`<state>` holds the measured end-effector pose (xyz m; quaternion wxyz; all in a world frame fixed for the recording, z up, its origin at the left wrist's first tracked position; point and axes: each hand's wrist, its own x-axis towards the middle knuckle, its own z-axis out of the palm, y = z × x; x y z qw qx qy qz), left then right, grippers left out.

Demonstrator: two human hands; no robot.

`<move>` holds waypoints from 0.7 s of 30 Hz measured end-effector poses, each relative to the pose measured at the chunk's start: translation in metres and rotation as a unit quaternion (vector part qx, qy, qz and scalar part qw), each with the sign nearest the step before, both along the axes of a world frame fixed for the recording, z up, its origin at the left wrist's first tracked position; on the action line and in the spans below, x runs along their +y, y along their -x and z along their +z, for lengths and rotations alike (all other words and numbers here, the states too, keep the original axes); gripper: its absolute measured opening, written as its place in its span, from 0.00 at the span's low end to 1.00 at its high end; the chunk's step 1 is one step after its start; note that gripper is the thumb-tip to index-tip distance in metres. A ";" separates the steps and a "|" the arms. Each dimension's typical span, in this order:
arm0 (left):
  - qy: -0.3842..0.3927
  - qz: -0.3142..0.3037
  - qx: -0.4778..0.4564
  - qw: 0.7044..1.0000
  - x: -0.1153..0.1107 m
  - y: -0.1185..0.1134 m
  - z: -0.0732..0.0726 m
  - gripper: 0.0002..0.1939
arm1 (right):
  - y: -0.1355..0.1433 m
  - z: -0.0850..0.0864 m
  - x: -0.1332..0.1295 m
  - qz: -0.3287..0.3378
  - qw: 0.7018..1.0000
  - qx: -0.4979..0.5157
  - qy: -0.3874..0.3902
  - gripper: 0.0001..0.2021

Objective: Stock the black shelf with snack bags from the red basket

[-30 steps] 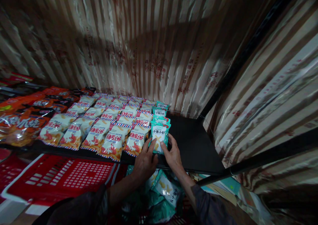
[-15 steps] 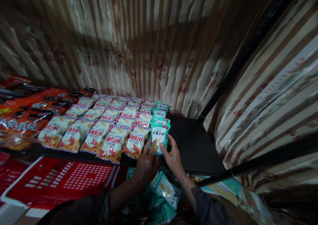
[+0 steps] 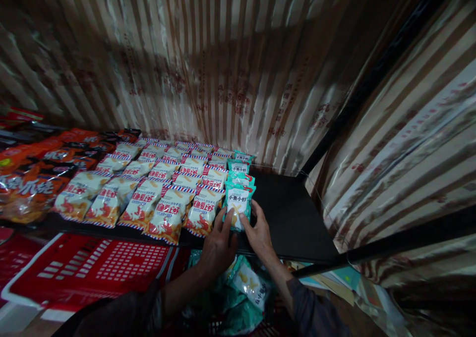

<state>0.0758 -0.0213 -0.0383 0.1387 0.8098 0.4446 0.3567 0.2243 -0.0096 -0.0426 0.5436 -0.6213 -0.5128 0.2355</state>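
A teal and white snack bag (image 3: 238,200) lies at the front of a short column of matching bags (image 3: 239,167) on the black shelf (image 3: 293,218). My left hand (image 3: 219,240) grips its lower left side, and my right hand (image 3: 259,230) grips its lower right side, thumb on the bag's front. Left of this column, white bags with red lettering (image 3: 167,213) lie in several rows. Below the shelf edge, between my forearms, more teal bags (image 3: 247,282) lie in a loose pile.
Orange and black bags (image 3: 33,186) fill the shelf's left part. A red basket (image 3: 92,267) is below the shelf at the left. Striped curtain sheeting (image 3: 223,69) hangs behind, and a black metal post (image 3: 334,119) rises at the right.
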 end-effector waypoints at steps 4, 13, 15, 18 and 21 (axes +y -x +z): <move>0.007 0.000 -0.005 1.000 -0.004 -0.002 0.002 0.35 | 0.000 0.000 -0.001 -0.001 1.000 0.002 0.005 0.30; 0.030 0.016 -0.009 0.999 -0.011 -0.005 0.004 0.38 | 0.000 -0.001 -0.003 -0.005 1.000 -0.010 0.002 0.30; 0.029 0.016 -0.005 0.999 -0.012 -0.004 0.005 0.39 | 0.000 -0.001 -0.004 -0.008 1.000 -0.020 -0.003 0.30; 0.016 0.011 0.003 1.000 -0.016 -0.002 0.008 0.38 | -0.002 0.000 -0.006 -0.018 0.999 -0.038 -0.017 0.29; -0.013 0.001 0.011 1.000 -0.023 0.000 0.012 0.36 | -0.006 0.007 -0.014 -0.029 0.998 -0.052 -0.035 0.28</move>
